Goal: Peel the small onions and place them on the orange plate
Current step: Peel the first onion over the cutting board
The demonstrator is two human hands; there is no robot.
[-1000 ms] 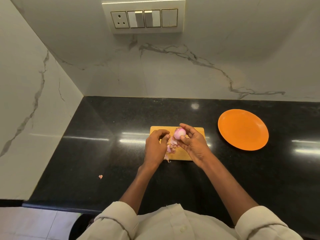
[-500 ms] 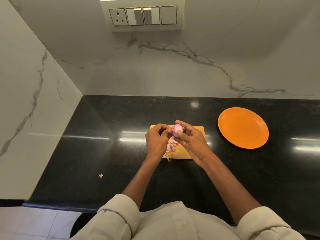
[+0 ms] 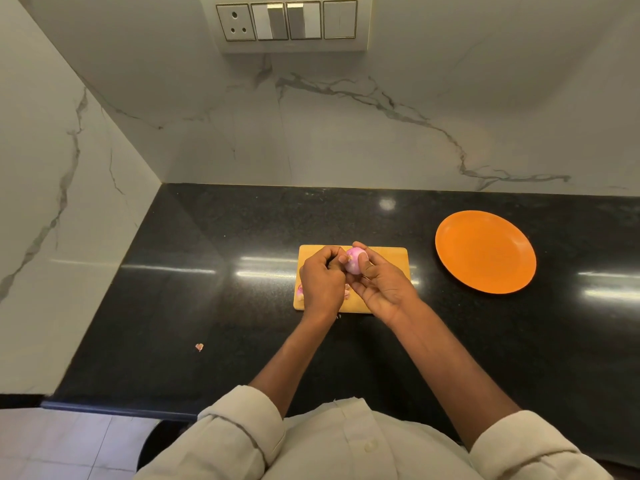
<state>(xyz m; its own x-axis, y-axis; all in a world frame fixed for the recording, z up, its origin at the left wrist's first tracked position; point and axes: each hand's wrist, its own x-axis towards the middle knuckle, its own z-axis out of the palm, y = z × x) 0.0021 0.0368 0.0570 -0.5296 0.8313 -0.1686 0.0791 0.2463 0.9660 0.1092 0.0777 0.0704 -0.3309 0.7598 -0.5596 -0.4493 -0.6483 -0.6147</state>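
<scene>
A small pink-purple onion (image 3: 354, 263) is held above a small wooden cutting board (image 3: 388, 255) on the black counter. My right hand (image 3: 382, 289) cups the onion from below and the right, thumb on its front. My left hand (image 3: 322, 280) has its fingertips pinched against the onion's left side. Loose pink peel pieces (image 3: 300, 292) lie on the board, mostly hidden under my hands. The orange plate (image 3: 485, 251) lies to the right of the board with nothing on it.
A stray peel scrap (image 3: 199, 347) lies on the black counter (image 3: 207, 306) at the front left. Marble walls close off the back and left. A switch panel (image 3: 287, 22) is on the back wall. The counter's front edge runs near my body.
My left hand rose from the board and closed in on the onion, fingertips now pinching at its left side. The onion stays in my right hand.
</scene>
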